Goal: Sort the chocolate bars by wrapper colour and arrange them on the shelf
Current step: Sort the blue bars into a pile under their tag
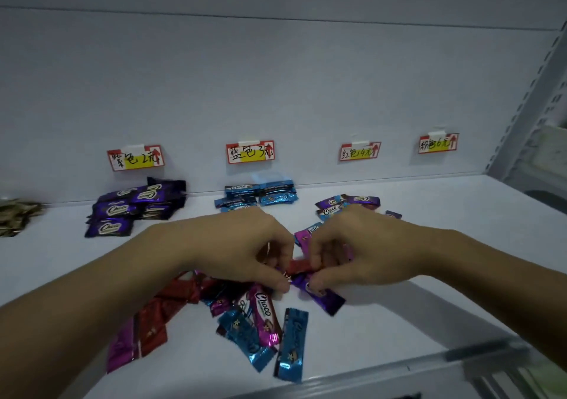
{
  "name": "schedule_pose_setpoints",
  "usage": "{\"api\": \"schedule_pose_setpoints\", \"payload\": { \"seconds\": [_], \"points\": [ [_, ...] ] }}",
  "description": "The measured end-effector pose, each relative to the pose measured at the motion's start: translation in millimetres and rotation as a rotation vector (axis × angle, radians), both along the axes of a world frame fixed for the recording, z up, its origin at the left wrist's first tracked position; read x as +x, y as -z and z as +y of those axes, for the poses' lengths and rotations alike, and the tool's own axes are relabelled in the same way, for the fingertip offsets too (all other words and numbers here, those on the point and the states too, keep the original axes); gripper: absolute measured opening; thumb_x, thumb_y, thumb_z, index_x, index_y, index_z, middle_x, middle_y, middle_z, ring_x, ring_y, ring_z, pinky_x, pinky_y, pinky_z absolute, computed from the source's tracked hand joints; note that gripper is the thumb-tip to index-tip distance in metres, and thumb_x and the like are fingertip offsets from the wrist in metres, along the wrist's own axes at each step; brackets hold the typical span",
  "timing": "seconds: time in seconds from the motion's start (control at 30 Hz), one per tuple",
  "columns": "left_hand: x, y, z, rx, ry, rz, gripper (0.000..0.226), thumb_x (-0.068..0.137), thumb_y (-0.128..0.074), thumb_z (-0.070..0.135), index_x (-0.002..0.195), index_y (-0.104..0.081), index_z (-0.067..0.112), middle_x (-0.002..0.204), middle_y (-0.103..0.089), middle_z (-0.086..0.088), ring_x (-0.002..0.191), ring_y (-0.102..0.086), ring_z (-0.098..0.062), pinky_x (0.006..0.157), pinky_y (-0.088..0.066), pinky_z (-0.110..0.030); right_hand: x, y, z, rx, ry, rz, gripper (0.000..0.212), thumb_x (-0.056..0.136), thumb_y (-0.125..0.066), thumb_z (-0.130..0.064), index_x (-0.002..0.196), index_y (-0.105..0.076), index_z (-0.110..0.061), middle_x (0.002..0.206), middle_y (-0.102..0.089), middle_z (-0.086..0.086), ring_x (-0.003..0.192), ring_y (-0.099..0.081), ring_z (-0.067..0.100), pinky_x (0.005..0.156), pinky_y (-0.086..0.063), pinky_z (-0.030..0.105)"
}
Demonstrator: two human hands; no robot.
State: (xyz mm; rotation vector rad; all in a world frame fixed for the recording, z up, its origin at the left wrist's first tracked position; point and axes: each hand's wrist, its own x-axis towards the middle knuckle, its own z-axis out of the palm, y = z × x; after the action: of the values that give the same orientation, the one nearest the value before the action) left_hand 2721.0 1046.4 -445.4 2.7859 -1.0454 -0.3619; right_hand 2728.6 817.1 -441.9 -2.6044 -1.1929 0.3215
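A mixed heap of chocolate bars lies on the white shelf (429,291) in front of me: red bars (171,294), a pink bar (264,312), blue bars (291,343) and a purple bar (325,297). My left hand (242,245) and my right hand (356,248) meet over the heap with fingers curled. Both pinch at a red bar (299,266) between them. My right thumb also presses on the purple bar. At the back stand a sorted purple stack (132,208) and a blue stack (257,197). A small mixed group (346,203) lies behind my right hand.
Four handwritten price labels hang on the back wall, the leftmost (136,156) above the purple stack and another (250,152) above the blue stack. Gold-wrapped items (15,216) lie at the far left. A perforated upright (534,98) bounds the right side. The shelf's front rail (399,371) runs below.
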Motion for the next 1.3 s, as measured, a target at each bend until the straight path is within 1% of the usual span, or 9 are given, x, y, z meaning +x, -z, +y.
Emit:
{"api": "schedule_pose_setpoints", "payload": {
  "seconds": [0.13,0.27,0.37,0.43,0.73,0.83,0.93,1.07,1.3],
  "points": [
    [-2,16,-3,0.159,-0.039,-0.135,0.051,0.082,-0.064,0.070,0.116,-0.059,0.031,0.103,-0.055,0.012,0.094,-0.051,-0.008,0.083,-0.049,-0.031,-6,11,15,-0.186,0.010,-0.094,0.043,0.073,-0.075,-0.068,0.090,-0.061,-0.031,0.074,-0.064,-0.013,0.071,-0.058,0.004,0.063,-0.050,0.025],
    [-3,19,-7,0.180,0.008,-0.207,0.041,0.092,-0.058,0.062,0.113,-0.063,0.027,0.098,-0.056,0.008,0.089,-0.052,-0.010,0.083,-0.051,-0.037,-4,5,14,-0.195,0.055,-0.003,0.027,0.077,-0.079,-0.048,0.087,-0.064,-0.029,0.075,-0.068,-0.012,0.071,-0.062,0.004,0.067,-0.054,0.027],
    [-5,17,-7,0.168,0.020,-0.225,0.034,0.095,-0.058,0.057,0.107,-0.066,0.027,0.093,-0.061,0.008,0.085,-0.056,-0.009,0.081,-0.053,-0.037,-5,1,11,-0.175,0.055,0.002,0.015,0.085,-0.074,-0.036,0.079,-0.060,-0.033,0.075,-0.066,-0.012,0.070,-0.061,0.003,0.063,-0.044,0.015],
    [-5,14,-6,0.116,0.014,-0.214,0.028,0.095,-0.059,0.051,0.108,-0.068,0.028,0.096,-0.066,0.010,0.084,-0.059,-0.006,0.083,-0.054,-0.034,-4,-4,8,-0.142,0.081,0.000,0.017,0.091,-0.070,-0.032,0.078,-0.059,-0.035,0.075,-0.067,-0.013,0.069,-0.062,0.002,0.061,-0.041,0.011],
    [-5,1,32,-0.222,-0.046,-0.315,0.010,0.098,-0.063,0.030,0.105,-0.069,0.030,0.091,-0.064,0.021,0.083,-0.058,0.005,0.071,-0.043,-0.006,17,-15,6,0.181,0.202,0.066,0.010,0.094,-0.069,-0.029,0.102,-0.074,-0.026,0.091,-0.074,-0.010,0.082,-0.070,0.010,0.072,-0.060,0.030],
    [-3,6,74,-0.269,-0.176,-0.382,0.009,0.097,-0.065,0.028,0.104,-0.068,0.032,0.090,-0.062,0.022,0.084,-0.057,0.008,0.068,-0.041,-0.005,28,-9,29,0.319,0.238,0.034,0.008,0.090,-0.074,-0.029,0.095,-0.075,-0.024,0.085,-0.075,-0.008,0.076,-0.072,0.011,0.071,-0.061,0.030],
    [1,16,132,-0.309,-0.323,-0.587,0.013,0.090,-0.074,0.021,0.102,-0.073,0.027,0.089,-0.064,0.017,0.077,-0.057,0.003,0.068,-0.039,-0.008,42,-2,71,0.394,0.257,-0.047,0.009,0.088,-0.076,-0.030,0.088,-0.073,-0.022,0.075,-0.073,-0.006,0.066,-0.070,0.007,0.066,-0.057,0.021],
    [0,38,203,-0.396,-0.570,-0.909,0.020,0.081,-0.080,0.007,0.100,-0.077,0.011,0.095,-0.068,-0.001,0.081,-0.063,-0.019,0.073,-0.050,-0.028,64,5,145,0.394,0.214,-0.229,0.013,0.086,-0.079,-0.031,0.088,-0.073,-0.019,0.078,-0.071,-0.009,0.069,-0.064,0.004,0.066,-0.050,0.017],
    [5,63,245,-0.351,-0.651,-0.828,0.012,0.082,-0.079,0.011,0.092,-0.079,0.016,0.090,-0.065,0.005,0.084,-0.060,-0.018,0.070,-0.051,-0.033,93,15,256,0.327,0.173,-0.540,0.009,0.093,-0.069,-0.026,0.098,-0.072,-0.020,0.099,-0.068,0.001,0.090,-0.062,0.024,0.079,-0.052,0.038]
  ]
}}
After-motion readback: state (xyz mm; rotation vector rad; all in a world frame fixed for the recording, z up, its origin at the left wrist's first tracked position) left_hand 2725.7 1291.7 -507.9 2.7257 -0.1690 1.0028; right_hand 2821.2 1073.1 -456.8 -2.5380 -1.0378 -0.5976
